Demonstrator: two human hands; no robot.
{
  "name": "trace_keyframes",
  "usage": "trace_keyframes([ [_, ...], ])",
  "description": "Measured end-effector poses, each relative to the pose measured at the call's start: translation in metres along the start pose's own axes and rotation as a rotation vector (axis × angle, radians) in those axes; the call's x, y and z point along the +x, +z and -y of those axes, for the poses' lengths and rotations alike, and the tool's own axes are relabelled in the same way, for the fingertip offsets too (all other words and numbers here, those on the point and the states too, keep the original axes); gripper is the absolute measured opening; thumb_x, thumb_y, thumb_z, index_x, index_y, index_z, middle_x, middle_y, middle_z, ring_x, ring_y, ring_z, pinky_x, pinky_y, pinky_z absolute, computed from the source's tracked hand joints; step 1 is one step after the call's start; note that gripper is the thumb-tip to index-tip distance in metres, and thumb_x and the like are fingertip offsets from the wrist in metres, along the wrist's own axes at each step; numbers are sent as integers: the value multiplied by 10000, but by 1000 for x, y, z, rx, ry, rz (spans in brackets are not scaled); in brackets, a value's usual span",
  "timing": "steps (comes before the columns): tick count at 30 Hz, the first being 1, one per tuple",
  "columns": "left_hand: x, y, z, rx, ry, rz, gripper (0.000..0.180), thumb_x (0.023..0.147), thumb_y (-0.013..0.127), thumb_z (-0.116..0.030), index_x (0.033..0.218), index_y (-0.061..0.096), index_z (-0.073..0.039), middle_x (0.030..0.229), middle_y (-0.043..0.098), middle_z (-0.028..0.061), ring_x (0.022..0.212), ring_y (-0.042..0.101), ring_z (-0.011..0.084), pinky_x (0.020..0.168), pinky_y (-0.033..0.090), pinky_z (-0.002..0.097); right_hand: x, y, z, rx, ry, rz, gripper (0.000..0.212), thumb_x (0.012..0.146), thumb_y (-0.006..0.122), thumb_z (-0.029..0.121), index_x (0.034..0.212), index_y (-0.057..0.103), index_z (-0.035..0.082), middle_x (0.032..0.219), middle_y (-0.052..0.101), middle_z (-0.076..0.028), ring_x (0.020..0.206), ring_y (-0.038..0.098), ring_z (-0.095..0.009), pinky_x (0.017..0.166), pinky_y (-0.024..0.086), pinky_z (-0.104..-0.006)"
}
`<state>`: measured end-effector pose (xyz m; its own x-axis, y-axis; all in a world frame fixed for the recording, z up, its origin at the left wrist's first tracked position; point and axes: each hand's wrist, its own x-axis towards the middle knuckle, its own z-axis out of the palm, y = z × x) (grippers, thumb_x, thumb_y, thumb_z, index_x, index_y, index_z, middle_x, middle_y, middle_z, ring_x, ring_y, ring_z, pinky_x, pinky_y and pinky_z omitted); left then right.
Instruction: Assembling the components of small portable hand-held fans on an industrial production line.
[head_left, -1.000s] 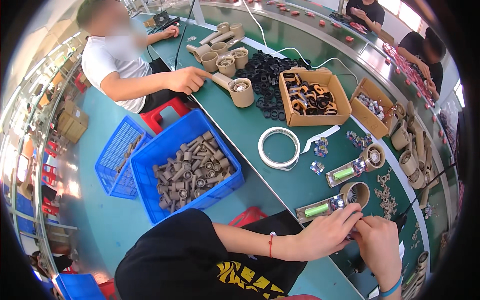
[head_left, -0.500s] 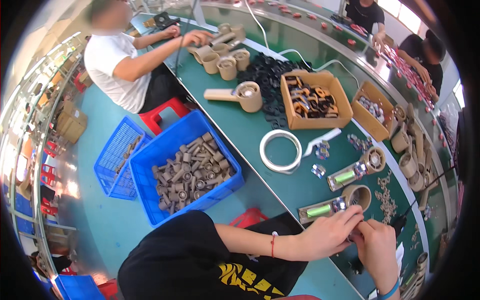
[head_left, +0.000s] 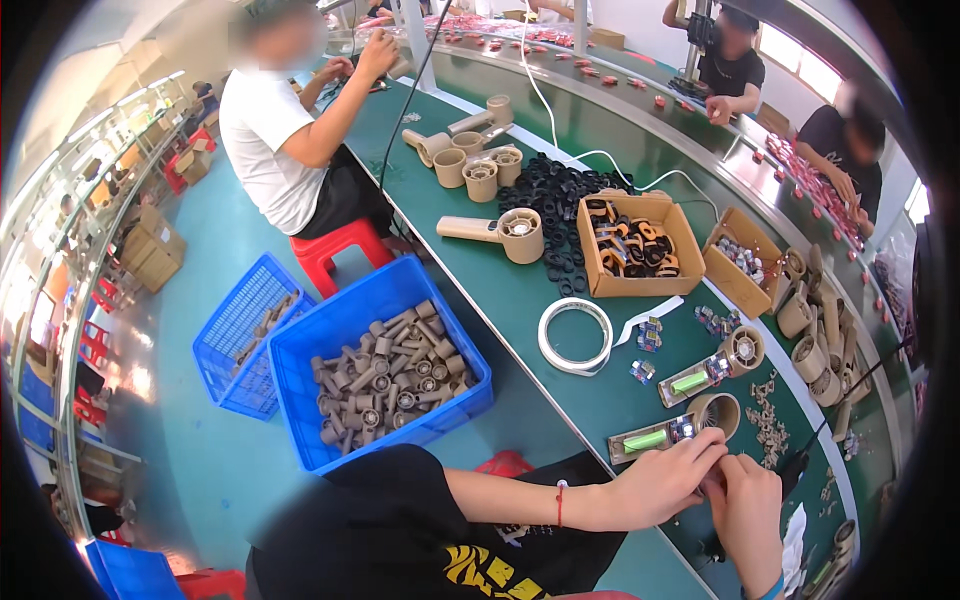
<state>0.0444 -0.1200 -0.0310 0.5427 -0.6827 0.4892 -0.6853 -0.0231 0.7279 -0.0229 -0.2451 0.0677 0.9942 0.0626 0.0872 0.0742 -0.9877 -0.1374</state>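
Left hand (head_left: 660, 485) pinched on near end of open tan handle assembly (head_left: 665, 432) with green cell, lying on green worktop (head_left: 520, 320). Right hand (head_left: 748, 505) closed beside it, fingertips touching left's; contents hidden. Advised: steady housing flat, work small part squarely. Second assembly (head_left: 712, 365) just beyond, white tape ring (head_left: 575, 336) nearby.

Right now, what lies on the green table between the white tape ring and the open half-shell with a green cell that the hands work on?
In the head view, between the white tape ring and the half-shell lies one small blue-and-silver part; otherwise bare green table.
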Motion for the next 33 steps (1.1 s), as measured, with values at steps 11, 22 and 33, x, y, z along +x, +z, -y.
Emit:
trace_keyframes([
  [11, 5, -110, -9, 53, -201, -77, 410, 818, 702, -109, 1207, 573, -94, 1179, 585, 139, 1024, 622, 284, 813, 530, 358, -13, 4, -5, 12, 140, -96, 220, 762, 722, 125, 942, 636, 32, 869, 562, -104, 822, 607, -299, 665, 503, -395],
  [22, -35, -289, 155, 920, -443, -320, 658, 697, 792, -180, 1289, 530, -63, 1283, 524, 148, 1221, 458, 345, 1029, 379, 434, 48, -55, 12, 75, -17, -289, 157, 815, 690, 116, 949, 677, 35, 746, 622, -142, 667, 625, -321, 603, 489, -401],
  [33, -29, -299, 119, 793, -230, -344, 433, 613, 807, -90, 1018, 654, -84, 1035, 579, 65, 1026, 547, 280, 857, 458, 406, 351, -202, -18, -283, -274, -1146, 326, 868, 653, 227, 1163, 570, 114, 913, 636, -164, 848, 626, -381, 737, 508, -443],
])
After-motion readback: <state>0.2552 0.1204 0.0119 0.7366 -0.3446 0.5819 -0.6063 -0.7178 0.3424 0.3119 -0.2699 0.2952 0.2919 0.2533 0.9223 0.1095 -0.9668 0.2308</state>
